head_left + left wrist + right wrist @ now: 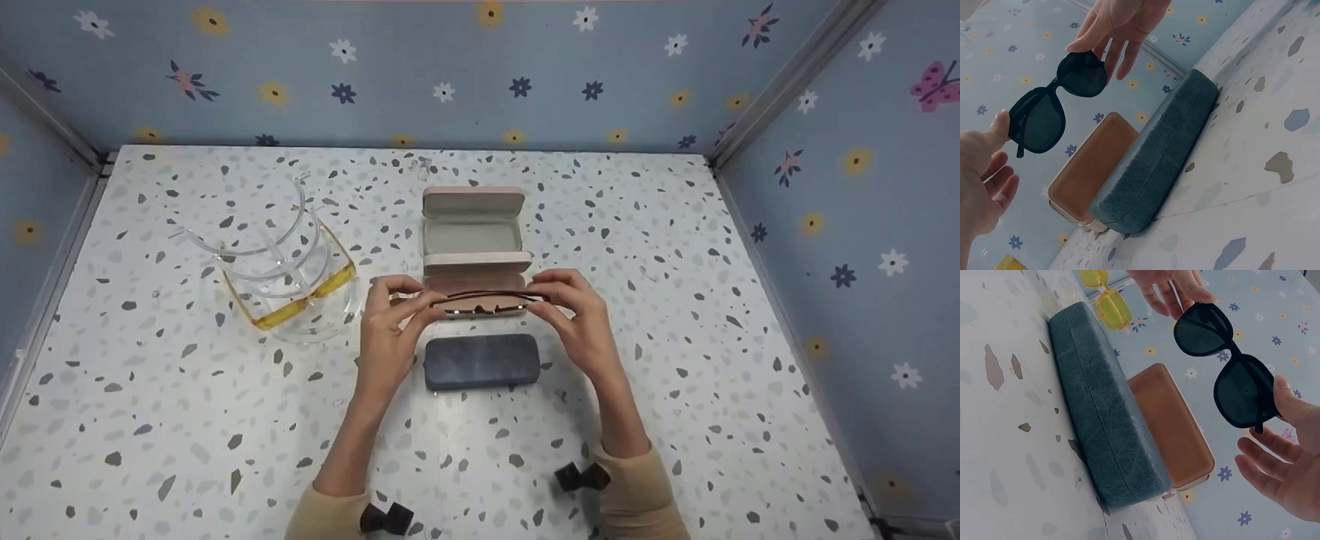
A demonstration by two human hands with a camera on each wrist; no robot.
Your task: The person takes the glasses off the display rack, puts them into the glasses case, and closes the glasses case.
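Both hands hold a pair of dark sunglasses [480,309] up in front of an eyeglass case, one hand at each end. My left hand [386,330] pinches the left end between thumb and fingers. At the opposite end, the thumb and fingers of my right hand [589,326] grip the frame. In the left wrist view the round black lenses [1045,124] face the camera, and the arms appear folded behind them. The case [472,236], pinkish outside and cream inside, stands open behind the sunglasses. A blue-grey case [482,362] lies closed nearer the person.
Left of the hands, yellow-tinted glasses [306,304] rest on a clear stand [259,251] with curved arms. The speckled white table [187,420] meets blue flowered panels [420,60] at the back and sides. Small black mounts [388,517] sit at both wrists.
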